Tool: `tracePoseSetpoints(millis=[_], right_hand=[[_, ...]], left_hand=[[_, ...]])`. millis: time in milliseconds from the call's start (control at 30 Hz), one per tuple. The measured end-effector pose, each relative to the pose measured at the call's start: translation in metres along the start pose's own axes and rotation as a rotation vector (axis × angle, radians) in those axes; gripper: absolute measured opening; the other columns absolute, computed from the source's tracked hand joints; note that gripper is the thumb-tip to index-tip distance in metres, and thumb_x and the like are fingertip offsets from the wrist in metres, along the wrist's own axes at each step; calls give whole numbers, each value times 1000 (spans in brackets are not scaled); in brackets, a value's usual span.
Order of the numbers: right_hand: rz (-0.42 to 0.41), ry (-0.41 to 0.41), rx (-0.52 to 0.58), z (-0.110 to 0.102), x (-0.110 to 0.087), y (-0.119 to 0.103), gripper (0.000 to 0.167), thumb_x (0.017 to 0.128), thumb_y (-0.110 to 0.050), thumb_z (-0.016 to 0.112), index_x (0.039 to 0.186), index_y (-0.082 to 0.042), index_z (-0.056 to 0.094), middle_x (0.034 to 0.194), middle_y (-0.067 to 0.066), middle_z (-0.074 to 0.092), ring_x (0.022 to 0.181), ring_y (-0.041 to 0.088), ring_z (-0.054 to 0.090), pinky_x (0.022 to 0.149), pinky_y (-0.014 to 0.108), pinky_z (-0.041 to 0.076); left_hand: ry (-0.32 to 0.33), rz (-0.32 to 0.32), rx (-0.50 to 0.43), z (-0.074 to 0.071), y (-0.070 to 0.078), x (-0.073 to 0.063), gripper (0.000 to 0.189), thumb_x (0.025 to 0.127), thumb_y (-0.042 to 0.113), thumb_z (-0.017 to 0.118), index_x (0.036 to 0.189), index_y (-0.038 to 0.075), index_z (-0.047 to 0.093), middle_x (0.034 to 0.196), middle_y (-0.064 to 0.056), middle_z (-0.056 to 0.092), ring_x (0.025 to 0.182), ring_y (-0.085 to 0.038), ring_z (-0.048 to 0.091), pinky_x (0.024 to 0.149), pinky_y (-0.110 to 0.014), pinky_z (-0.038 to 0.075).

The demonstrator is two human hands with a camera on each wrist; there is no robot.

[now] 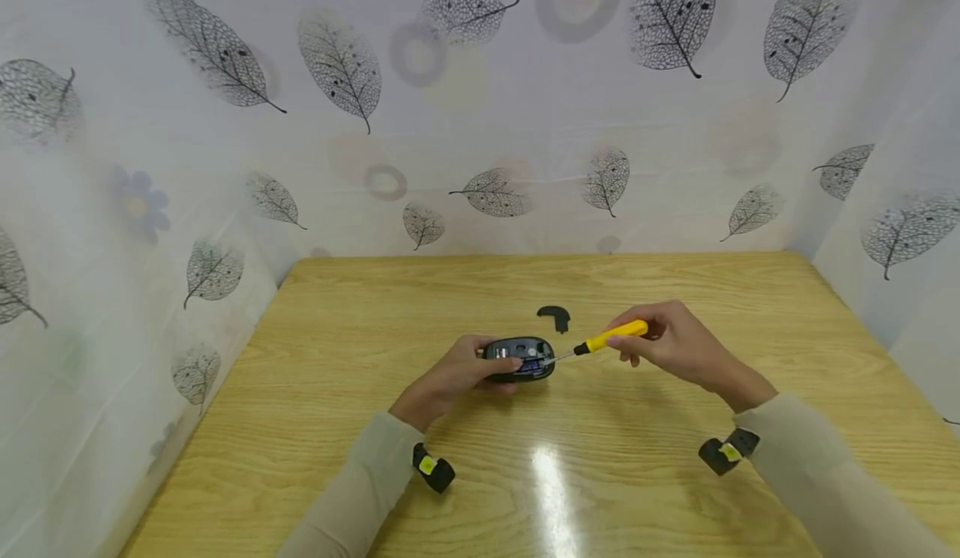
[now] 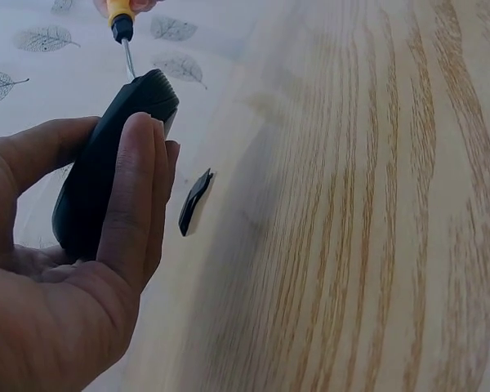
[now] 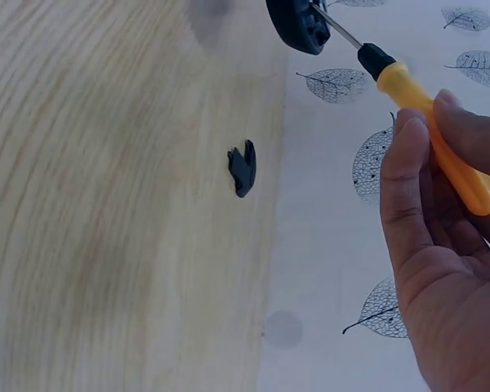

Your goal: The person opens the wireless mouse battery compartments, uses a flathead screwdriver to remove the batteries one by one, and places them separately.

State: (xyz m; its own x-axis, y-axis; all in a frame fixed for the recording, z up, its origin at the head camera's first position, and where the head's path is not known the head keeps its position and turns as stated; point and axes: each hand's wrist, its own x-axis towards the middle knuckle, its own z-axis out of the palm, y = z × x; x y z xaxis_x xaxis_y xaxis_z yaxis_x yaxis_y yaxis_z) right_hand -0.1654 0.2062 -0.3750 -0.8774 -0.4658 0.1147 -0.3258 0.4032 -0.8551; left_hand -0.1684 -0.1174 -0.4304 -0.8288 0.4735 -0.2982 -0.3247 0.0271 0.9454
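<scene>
My left hand (image 1: pixel 459 376) grips a black computer mouse (image 1: pixel 501 348), underside up, with the thumb lying across it. A blue battery (image 1: pixel 531 366) shows in the mouse's uncovered compartment. Between thumb and fingers my right hand (image 1: pixel 678 346) pinches a screwdriver (image 1: pixel 609 337) by its yellow handle. The metal shaft slants down to the left, and its tip meets the compartment's right end. In the left wrist view the mouse (image 2: pixel 106 180) hides the tip. Behind the mouse a curved black battery cover (image 1: pixel 557 316) lies loose on the table.
The hands are above a wood-grain table (image 1: pixel 360 308). A white curtain (image 1: pixel 480 141) printed with leaves stands along the table's back and sides. Each wrist carries a black strap-on camera, the left camera (image 1: pixel 435 470) and the right camera (image 1: pixel 722 455).
</scene>
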Motion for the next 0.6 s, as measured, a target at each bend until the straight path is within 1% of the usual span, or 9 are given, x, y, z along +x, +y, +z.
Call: tracePoseSetpoints(millis=[100,267,433,600], right_hand=[[2,14,27,1,-2,5,16,96,-10,72,106,1,74,81,9,71,66,29,65,57,33,60],[6,35,51,3,-4,10,17,95,-9,72,108,2,73,82,14,72,66,25,66,61,36,62],[12,37,76,6,-5,13,18,96,-8,71,108,4,72,84,18,72,68,26,69,64,39,64],[36,20,109,6,-4,12,21,96,-9,71,111,6,71,88,18,73,73,31,72,69,43,65]], left_hand=[[5,-6,-17,0,0,0,56,95,9,72,143,-7,48,129,-23,58,104,-29,69,87,-35,62],[18,-18,-34,0,1,0,58,94,9,73,143,-8,47,130,-23,58,103,-29,70,88,-34,62],[32,-28,-51,0,0,0,59,93,6,73,144,-9,45,131,-25,57,103,-29,70,87,-34,62],[64,-41,-58,0,0,0,64,90,7,76,144,-9,44,130,-25,56,101,-30,70,86,-34,62]])
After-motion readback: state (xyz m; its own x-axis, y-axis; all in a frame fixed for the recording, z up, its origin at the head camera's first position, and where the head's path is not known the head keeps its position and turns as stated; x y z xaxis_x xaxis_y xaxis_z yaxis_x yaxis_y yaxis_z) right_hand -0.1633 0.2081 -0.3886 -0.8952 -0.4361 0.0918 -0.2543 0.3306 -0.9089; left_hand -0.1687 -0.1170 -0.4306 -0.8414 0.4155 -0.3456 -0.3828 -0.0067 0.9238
